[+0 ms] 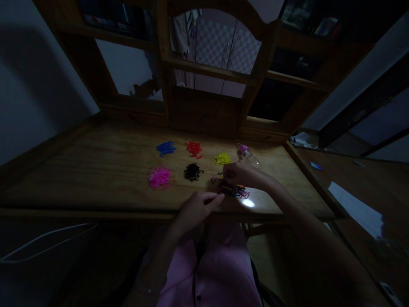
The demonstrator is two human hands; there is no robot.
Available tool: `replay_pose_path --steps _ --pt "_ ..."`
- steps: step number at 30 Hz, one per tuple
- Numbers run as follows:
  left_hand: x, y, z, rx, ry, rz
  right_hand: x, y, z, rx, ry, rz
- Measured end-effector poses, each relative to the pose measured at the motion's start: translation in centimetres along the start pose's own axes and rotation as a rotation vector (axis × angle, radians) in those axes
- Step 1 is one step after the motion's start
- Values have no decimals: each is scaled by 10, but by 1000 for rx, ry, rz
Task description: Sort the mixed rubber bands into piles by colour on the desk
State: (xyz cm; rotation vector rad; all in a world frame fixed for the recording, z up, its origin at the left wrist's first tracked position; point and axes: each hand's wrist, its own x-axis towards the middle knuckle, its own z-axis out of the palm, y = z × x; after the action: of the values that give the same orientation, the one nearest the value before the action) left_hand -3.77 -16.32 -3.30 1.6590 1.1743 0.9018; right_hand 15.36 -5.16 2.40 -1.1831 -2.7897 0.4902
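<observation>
My right hand point(238, 172) is closed in a pinch above a pile of small mixed-colour loops point(236, 191), which look like rubber bands. Whatever lies between its fingertips is hidden. At the table's front edge, left of that pile, is my left hand point(201, 207), its thumb stretched toward the loops and apart from the fingers. Single-colour heaps lie farther left and back: black loops point(192, 171), pink loops point(159, 178), blue loops point(165, 148), red loops point(193, 149) and yellow loops point(221, 159).
A clear bottle with a pink cap point(249, 155) lies on the wooden table point(105, 170) behind my right hand. Wooden shelving point(207, 111) rises at the back. White paper point(356, 209) rests on a surface to the right. A white cable point(47, 241) hangs at lower left.
</observation>
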Motion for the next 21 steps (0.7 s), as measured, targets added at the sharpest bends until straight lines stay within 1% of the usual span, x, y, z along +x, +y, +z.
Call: replay_pose_path --steps 4,9,14,18,21 --pt "0 0 0 10 -17 3 -2 5 2 48 26 4" --pt "1 -3 0 7 -21 1 -6 4 -4 129 44 8" --pt "1 -5 1 0 -27 -1 -7 2 -6 158 33 58" --pt "2 -5 2 0 -26 1 -9 7 -3 207 33 66" --pt "2 -5 2 3 -17 -6 -12 12 -6 241 58 81"
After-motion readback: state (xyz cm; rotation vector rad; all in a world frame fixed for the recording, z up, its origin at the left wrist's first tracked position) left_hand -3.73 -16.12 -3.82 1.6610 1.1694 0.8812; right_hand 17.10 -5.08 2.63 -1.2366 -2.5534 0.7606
